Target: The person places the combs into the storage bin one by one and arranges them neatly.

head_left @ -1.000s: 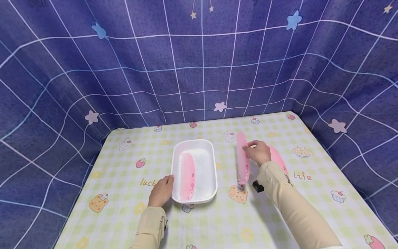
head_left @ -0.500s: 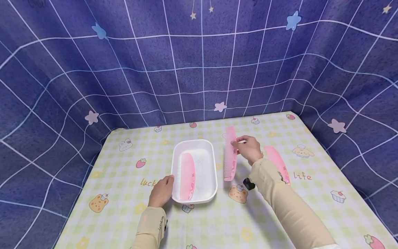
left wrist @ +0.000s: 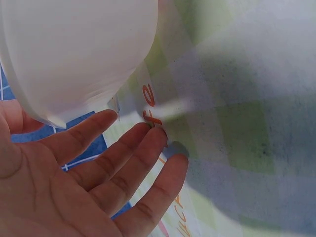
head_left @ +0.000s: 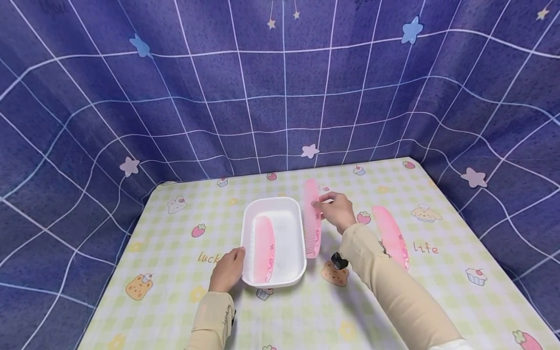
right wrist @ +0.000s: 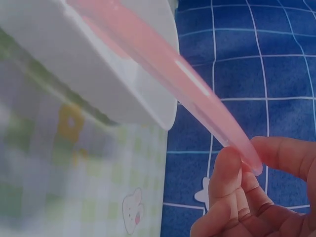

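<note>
A white plastic tray (head_left: 286, 278) stands mid-table with a pink comb (head_left: 264, 250) lying lengthwise in its left half. My left hand (head_left: 227, 270) holds the tray's left rim. In the left wrist view its thumb goes behind the rim, the index fingertip lies by the outer wall, and the other fingers spread below. My right hand (head_left: 337, 211) pinches a second pink comb (head_left: 313, 221) by its back, between thumb and fingers. That comb is raised at the tray's right rim, teeth toward the tray. A third pink comb (head_left: 391, 236) lies on the table beyond the right forearm.
A checked cloth (head_left: 166, 262) with cartoon prints covers the table. A blue curtain (head_left: 262, 112) with white grid lines rises behind the table and along both sides. A black strap piece (head_left: 339, 261) sits under the right wrist.
My right hand has moved left with its comb, from the right part of the table to the tray's right rim. The third comb shows more fully. The left hand and tray stay put.
</note>
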`<action>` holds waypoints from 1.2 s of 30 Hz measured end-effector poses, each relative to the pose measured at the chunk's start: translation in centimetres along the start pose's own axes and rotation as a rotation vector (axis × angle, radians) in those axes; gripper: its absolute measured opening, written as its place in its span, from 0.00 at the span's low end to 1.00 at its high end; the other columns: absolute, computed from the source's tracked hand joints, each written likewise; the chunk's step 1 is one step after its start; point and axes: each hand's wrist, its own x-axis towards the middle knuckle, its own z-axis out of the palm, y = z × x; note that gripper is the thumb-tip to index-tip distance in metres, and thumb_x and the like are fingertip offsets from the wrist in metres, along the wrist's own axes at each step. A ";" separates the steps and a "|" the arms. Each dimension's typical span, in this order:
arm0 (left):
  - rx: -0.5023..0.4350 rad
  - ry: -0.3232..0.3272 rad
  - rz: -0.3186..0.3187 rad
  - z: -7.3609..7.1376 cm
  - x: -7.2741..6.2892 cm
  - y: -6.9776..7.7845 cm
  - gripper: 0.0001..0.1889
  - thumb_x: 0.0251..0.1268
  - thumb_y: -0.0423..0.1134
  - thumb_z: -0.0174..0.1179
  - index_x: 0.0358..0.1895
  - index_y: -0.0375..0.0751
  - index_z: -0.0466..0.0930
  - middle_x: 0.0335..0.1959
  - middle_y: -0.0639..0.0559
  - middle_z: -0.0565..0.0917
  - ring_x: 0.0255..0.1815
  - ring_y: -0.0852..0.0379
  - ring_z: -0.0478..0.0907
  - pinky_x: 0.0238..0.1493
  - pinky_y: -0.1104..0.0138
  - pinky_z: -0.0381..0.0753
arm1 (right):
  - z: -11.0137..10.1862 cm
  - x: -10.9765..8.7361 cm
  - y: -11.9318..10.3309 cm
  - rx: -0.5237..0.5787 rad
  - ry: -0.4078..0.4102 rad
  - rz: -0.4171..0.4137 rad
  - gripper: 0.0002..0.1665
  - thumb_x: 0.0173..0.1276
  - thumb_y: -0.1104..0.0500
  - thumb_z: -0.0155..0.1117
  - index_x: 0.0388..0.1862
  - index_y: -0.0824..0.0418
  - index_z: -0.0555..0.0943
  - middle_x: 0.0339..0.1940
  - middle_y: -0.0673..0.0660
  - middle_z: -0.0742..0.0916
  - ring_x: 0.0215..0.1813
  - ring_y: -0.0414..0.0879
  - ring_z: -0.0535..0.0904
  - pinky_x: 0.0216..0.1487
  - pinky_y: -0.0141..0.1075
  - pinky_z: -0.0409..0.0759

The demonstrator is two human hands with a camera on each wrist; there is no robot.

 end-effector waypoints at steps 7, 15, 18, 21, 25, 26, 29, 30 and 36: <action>-0.001 0.004 0.005 0.0 0.1 -0.1 0.30 0.84 0.50 0.36 0.70 0.29 0.71 0.65 0.29 0.76 0.67 0.29 0.71 0.68 0.41 0.68 | 1.3 -0.2 -0.6 0.011 -0.027 0.005 0.18 0.70 0.55 0.67 0.53 0.65 0.83 0.46 0.62 0.88 0.33 0.47 0.87 0.48 0.43 0.78; -0.003 -0.003 0.014 0.0 0.1 -0.3 0.30 0.84 0.50 0.35 0.70 0.29 0.70 0.64 0.28 0.76 0.65 0.30 0.73 0.67 0.40 0.70 | 2.6 -0.4 -0.9 -0.001 -0.036 0.012 0.17 0.70 0.56 0.68 0.52 0.64 0.83 0.44 0.62 0.88 0.33 0.48 0.87 0.48 0.43 0.78; -0.005 -0.003 0.016 0.0 0.1 -0.3 0.30 0.84 0.50 0.36 0.70 0.29 0.70 0.63 0.29 0.77 0.63 0.30 0.74 0.66 0.41 0.70 | 3.0 -0.6 -1.0 -0.007 -0.038 0.011 0.16 0.69 0.56 0.68 0.51 0.64 0.84 0.40 0.60 0.88 0.32 0.48 0.86 0.45 0.41 0.78; -0.006 -0.001 0.012 0.0 0.1 -0.3 0.30 0.84 0.51 0.36 0.70 0.29 0.71 0.62 0.29 0.78 0.59 0.32 0.77 0.64 0.41 0.72 | 3.3 -0.7 -1.0 -0.019 -0.041 0.006 0.15 0.69 0.56 0.68 0.50 0.64 0.84 0.38 0.60 0.88 0.32 0.48 0.87 0.44 0.40 0.77; -0.011 -0.004 0.004 0.0 0.1 -0.3 0.30 0.84 0.51 0.36 0.71 0.30 0.70 0.60 0.30 0.79 0.50 0.38 0.81 0.60 0.43 0.75 | 3.8 -0.7 -1.0 -0.036 -0.043 0.009 0.15 0.69 0.56 0.68 0.50 0.64 0.84 0.38 0.59 0.88 0.33 0.50 0.87 0.41 0.38 0.77; -0.011 -0.004 0.003 0.0 0.1 -0.3 0.30 0.84 0.51 0.36 0.71 0.30 0.70 0.60 0.30 0.79 0.49 0.39 0.82 0.59 0.43 0.75 | 3.9 -0.7 -1.0 -0.041 -0.044 0.013 0.15 0.69 0.56 0.68 0.49 0.63 0.84 0.38 0.59 0.88 0.33 0.50 0.87 0.40 0.38 0.77; -0.008 -0.002 0.004 0.0 0.1 -0.3 0.30 0.84 0.51 0.37 0.71 0.30 0.70 0.61 0.30 0.78 0.52 0.37 0.81 0.61 0.42 0.74 | 4.3 -0.7 -0.8 -0.058 -0.046 0.016 0.14 0.69 0.56 0.68 0.49 0.64 0.84 0.36 0.59 0.88 0.32 0.49 0.88 0.37 0.35 0.77; -0.008 -0.001 0.004 0.0 0.1 -0.3 0.30 0.84 0.51 0.37 0.71 0.29 0.70 0.61 0.30 0.78 0.54 0.35 0.80 0.62 0.42 0.73 | 4.4 -0.7 -0.8 -0.069 -0.047 0.015 0.14 0.69 0.57 0.68 0.48 0.64 0.84 0.35 0.59 0.88 0.31 0.49 0.88 0.36 0.35 0.77; -0.008 -0.007 0.002 0.1 0.2 -0.3 0.30 0.84 0.51 0.36 0.71 0.29 0.70 0.62 0.29 0.78 0.60 0.33 0.77 0.65 0.41 0.72 | 5.2 -0.5 -0.4 -0.149 -0.055 0.005 0.11 0.67 0.58 0.70 0.44 0.64 0.84 0.29 0.57 0.88 0.25 0.45 0.87 0.27 0.30 0.74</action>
